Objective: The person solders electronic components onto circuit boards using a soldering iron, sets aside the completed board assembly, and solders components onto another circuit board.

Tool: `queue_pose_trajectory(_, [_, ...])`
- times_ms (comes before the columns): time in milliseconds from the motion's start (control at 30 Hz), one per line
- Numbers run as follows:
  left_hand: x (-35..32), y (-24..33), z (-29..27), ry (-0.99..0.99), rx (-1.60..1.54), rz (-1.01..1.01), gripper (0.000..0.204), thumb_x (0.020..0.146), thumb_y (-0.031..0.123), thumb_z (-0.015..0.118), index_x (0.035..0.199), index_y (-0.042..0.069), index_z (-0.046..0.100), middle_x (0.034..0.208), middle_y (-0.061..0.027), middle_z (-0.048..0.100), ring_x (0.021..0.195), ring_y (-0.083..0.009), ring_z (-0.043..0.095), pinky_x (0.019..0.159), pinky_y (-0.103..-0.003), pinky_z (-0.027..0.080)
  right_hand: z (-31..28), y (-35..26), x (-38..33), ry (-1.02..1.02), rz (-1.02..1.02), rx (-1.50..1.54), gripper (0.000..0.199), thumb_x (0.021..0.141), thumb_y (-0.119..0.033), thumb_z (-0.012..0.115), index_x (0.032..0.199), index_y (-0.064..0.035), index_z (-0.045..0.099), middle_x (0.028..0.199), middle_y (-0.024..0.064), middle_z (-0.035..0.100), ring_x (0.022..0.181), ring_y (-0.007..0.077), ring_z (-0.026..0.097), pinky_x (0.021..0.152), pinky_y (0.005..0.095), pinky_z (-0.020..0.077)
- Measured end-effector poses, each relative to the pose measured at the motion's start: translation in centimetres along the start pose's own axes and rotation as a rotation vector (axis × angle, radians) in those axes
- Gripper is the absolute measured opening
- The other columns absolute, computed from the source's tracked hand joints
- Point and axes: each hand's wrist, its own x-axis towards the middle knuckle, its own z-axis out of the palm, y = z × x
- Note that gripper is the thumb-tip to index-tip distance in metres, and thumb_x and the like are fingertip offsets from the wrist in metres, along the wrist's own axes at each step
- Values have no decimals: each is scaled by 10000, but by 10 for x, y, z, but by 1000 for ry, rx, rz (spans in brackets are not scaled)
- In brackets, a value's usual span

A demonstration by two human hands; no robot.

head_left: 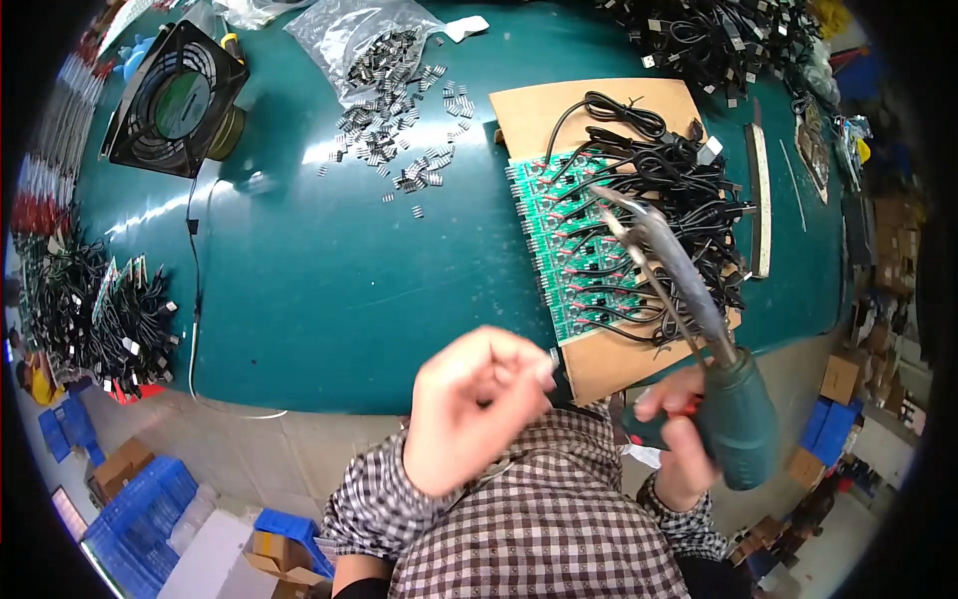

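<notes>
My right hand grips a green-handled soldering gun with a red trigger. Its metal barrel and thin feed tube slant up and left over a row of green circuit boards. Black cables run from the boards to the right, some joined by red wires. The boards and cables lie on a brown cardboard sheet. Just left of the sheet's near corner, at the table edge, my left hand is closed in a pinch. A tiny pale bit shows at its fingertips, too small to name.
Small black pin connectors lie loose and spill from a clear plastic bag. A black fan stands at the far left. Bundled cables pile up at the far right and left. A pale bar lies right of the cardboard.
</notes>
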Motion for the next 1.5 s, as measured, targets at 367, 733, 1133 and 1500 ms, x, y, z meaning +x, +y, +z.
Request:
queue_pose_trajectory(367, [33, -10, -1, 27, -34, -147, 112, 838, 78, 583, 882, -22, 555, 744, -62, 604, 625, -88, 590, 580, -206, 503, -19, 25, -26, 37, 1, 226, 463, 762, -197, 580, 1118, 42, 407, 791, 86, 477, 589, 195, 517, 492, 281, 452])
queue_pose_trajectory(733, [36, -10, -1, 3, -43, -145, 98, 832, 62, 579, 871, -24, 554, 745, -77, 610, 617, -104, 598, 567, -214, 505, -23, 26, -47, 0, 277, 249, 539, 763, -447, 630, 1023, 0, 480, 1049, 191, 509, 942, 248, 546, 848, 398, 459])
queue_pose_trajectory(1133, [35, -12, -2, 16, -21, -148, 99, 829, 61, 582, 866, -26, 553, 740, -69, 610, 613, -100, 596, 563, -210, 505, -20, 30, -51, 36, 297, 179, 562, 739, -451, 624, 916, 59, 469, 858, 164, 539, 736, 248, 606, 698, 348, 543])
queue_pose_trajectory(1500, [35, -13, -2, 12, -6, -128, 104, 829, 60, 586, 869, -27, 547, 739, -68, 605, 612, -100, 594, 563, -209, 506, -19, 29, -51, 22, 305, 156, 517, 745, -447, 619, 852, 37, 475, 796, 136, 535, 722, 218, 594, 699, 348, 535])
